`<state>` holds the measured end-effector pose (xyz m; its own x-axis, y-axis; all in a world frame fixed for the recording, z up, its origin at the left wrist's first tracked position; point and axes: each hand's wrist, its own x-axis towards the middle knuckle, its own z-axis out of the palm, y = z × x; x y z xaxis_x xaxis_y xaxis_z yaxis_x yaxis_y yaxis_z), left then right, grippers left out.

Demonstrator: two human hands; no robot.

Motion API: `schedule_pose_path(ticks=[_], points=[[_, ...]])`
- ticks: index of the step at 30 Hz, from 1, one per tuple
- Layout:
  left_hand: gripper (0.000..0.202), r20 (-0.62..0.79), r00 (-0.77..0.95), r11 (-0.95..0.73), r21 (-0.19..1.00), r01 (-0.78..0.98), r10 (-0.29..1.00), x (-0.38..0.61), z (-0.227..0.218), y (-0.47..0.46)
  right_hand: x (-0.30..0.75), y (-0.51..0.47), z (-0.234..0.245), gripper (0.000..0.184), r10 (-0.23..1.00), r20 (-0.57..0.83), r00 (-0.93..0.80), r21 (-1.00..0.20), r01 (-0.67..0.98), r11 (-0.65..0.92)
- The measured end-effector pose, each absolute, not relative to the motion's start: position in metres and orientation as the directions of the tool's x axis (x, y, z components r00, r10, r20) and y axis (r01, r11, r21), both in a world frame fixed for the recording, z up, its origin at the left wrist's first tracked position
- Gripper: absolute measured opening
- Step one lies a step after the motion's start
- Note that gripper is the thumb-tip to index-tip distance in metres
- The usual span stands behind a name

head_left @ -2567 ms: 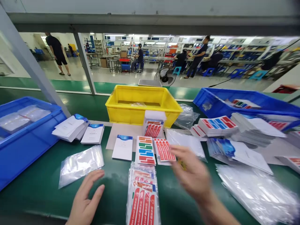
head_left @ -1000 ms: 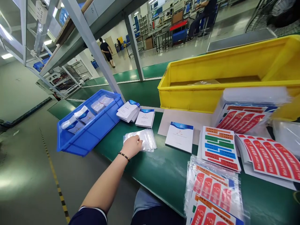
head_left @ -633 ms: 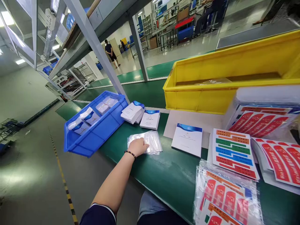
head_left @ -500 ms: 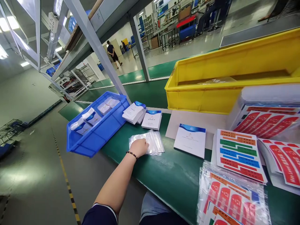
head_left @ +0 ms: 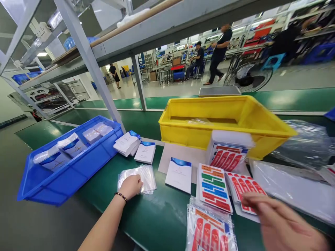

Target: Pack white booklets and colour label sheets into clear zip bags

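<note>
My left hand point(head_left: 131, 186) is closed, with curled fingers pressed on a stack of clear plastic bags point(head_left: 148, 178) and gripping at the bags; its fingertips are hidden. At the right, my right hand point(head_left: 281, 218) is slightly blurred, fingers stretched out, and I see nothing in it. It hovers by a pile of red sticker sheets point(head_left: 246, 186). Left of that pile lies a stack of multicoloured sticker sheets point(head_left: 214, 186). Bagged sticker sheets point(head_left: 209, 230) are nearer to me. A white booklet stack with a blue top edge point(head_left: 179, 176) sits mid-table.
Smaller booklet stacks point(head_left: 145, 152) stand beside a blue bin point(head_left: 65, 184) holding bagged packs. A yellow bin point(head_left: 183, 134) spans the back, with upright packed sticker sheets point(head_left: 227, 153) before it. A plastic-wrapped white stack point(head_left: 293, 188) lies right. A shelf post point(head_left: 89, 59) rises behind the blue bin.
The view has swung to the right. My right hand has come into view by the red sticker sheets. My left hand stays on the plastic bags.
</note>
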<state>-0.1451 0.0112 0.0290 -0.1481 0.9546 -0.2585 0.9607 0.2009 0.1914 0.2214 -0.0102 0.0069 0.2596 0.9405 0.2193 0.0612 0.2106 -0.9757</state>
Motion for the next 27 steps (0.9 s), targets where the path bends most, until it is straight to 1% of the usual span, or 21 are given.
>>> schedule_pose_path(ticks=[2, 3, 5, 7, 8, 9, 10, 11, 12, 13, 14, 15, 17, 18, 20, 22, 23, 25, 27], points=[[0.021, -0.238, -0.127, 0.179, 0.210, 0.961, 0.963, -0.142, 0.036, 0.009, 0.202, -0.005, 0.009, 0.023, 0.957, 0.205, 0.203, -0.979, 0.029, 0.203], [0.023, -0.227, -0.107, 0.160, 0.227, 0.961, 0.968, -0.137, 0.041, 0.006, 0.193, -0.004, 0.011, 0.025, 0.971, 0.195, 0.142, -0.981, 0.040, 0.191], [0.024, -0.205, -0.042, 0.099, 0.275, 0.956, 0.978, -0.124, 0.050, -0.002, 0.174, -0.007, 0.015, 0.028, 0.985, 0.167, -0.050, -0.980, 0.104, 0.172], [0.025, -0.183, 0.036, 0.027, 0.328, 0.944, 0.982, -0.105, 0.056, -0.011, 0.156, -0.011, 0.018, 0.030, 0.961, 0.100, -0.256, -0.980, 0.144, 0.140], [0.025, -0.172, 0.075, -0.009, 0.357, 0.934, 0.982, -0.094, 0.058, -0.015, 0.147, -0.012, 0.017, 0.031, 0.957, 0.058, -0.285, -0.984, 0.145, 0.102], [0.025, -0.158, 0.116, -0.045, 0.392, 0.919, 0.981, -0.083, 0.058, -0.019, 0.139, -0.012, 0.016, 0.034, 0.946, -0.020, -0.323, -0.990, 0.141, 0.027], [0.025, -0.146, 0.151, -0.075, 0.428, 0.901, 0.978, -0.073, 0.057, -0.021, 0.132, -0.012, 0.014, 0.041, 0.934, -0.088, -0.346, -0.991, 0.125, -0.047], [0.025, -0.140, 0.179, -0.096, 0.462, 0.882, 0.974, -0.064, 0.055, -0.023, 0.126, -0.011, 0.011, 0.047, 0.918, -0.138, -0.371, -0.986, 0.137, -0.093], [0.025, -0.138, 0.197, -0.104, 0.495, 0.863, 0.971, -0.056, 0.053, -0.024, 0.123, -0.009, 0.008, 0.048, 0.921, -0.150, -0.359, -0.981, 0.171, -0.093], [0.025, -0.142, 0.201, -0.098, 0.526, 0.845, 0.969, -0.048, 0.051, -0.023, 0.122, -0.007, 0.005, 0.046, 0.936, -0.113, -0.335, -0.975, 0.219, -0.039], [0.026, -0.145, 0.197, -0.084, 0.559, 0.825, 0.970, -0.042, 0.050, -0.021, 0.122, -0.006, 0.002, 0.042, 0.951, -0.035, -0.307, -0.957, 0.285, 0.057], [0.029, -0.144, 0.189, -0.066, 0.603, 0.795, 0.971, -0.037, 0.048, -0.019, 0.123, -0.005, -0.001, 0.038, 0.956, 0.079, -0.282, -0.916, 0.358, 0.181], [0.033, -0.136, 0.180, -0.021, 0.740, 0.672, 0.974, -0.027, 0.045, -0.012, 0.127, -0.005, -0.006, 0.035, 0.905, 0.321, -0.280, -0.761, 0.492, 0.422], [0.035, -0.141, 0.171, 0.015, 0.814, 0.581, 0.975, -0.023, 0.044, -0.009, 0.128, -0.006, -0.007, 0.036, 0.862, 0.409, -0.299, -0.673, 0.539, 0.507], [0.036, -0.180, 0.149, 0.105, 0.907, 0.409, 0.972, -0.016, 0.040, -0.003, 0.129, -0.008, -0.008, 0.038, 0.791, 0.509, -0.339, -0.536, 0.594, 0.599], [0.037, -0.232, 0.123, 0.183, 0.929, 0.320, 0.965, -0.011, 0.036, 0.000, 0.128, -0.011, -0.005, 0.037, 0.760, 0.543, -0.357, -0.482, 0.609, 0.630], [0.037, -0.244, 0.111, 0.200, 0.930, 0.308, 0.963, -0.008, 0.034, 0.001, 0.128, -0.012, -0.003, 0.036, 0.762, 0.542, -0.354, -0.491, 0.602, 0.629], [0.035, -0.233, 0.095, 0.196, 0.935, 0.297, 0.968, -0.006, 0.030, 0.001, 0.128, -0.013, 0.004, 0.031, 0.793, 0.503, -0.344, -0.566, 0.562, 0.603], [0.033, -0.201, 0.084, 0.169, 0.941, 0.292, 0.976, -0.004, 0.027, 0.000, 0.129, -0.013, 0.010, 0.021, 0.843, 0.424, -0.330, -0.663, 0.521, 0.537]])
